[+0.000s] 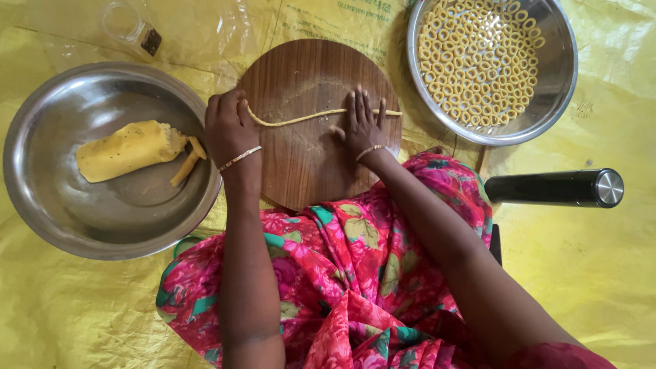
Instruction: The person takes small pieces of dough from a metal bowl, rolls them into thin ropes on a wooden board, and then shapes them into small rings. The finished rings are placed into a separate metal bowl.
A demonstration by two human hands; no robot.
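A thin yellow dough rope (pixel 301 119) stretches across a round wooden board (pixel 301 164) in front of me. My left hand (pixel 229 126) is curled at the board's left edge, pinching the rope's left end. My right hand (pixel 362 123) lies flat with fingers spread, pressing on the rope's right part. A steel bowl (pixel 102 225) at the left holds a lump of yellow dough (pixel 126 150) and two short dough sticks (pixel 188 164). A second steel bowl (pixel 557 89) at the upper right holds several small dough rings (pixel 478 61).
A yellow plastic sheet (pixel 588 273) covers the floor. A black cylinder with a steel end (pixel 557 188) lies to the right. A small clear container (pixel 133 27) sits at the top left. My pink floral cloth (pixel 342 273) covers my lap below the board.
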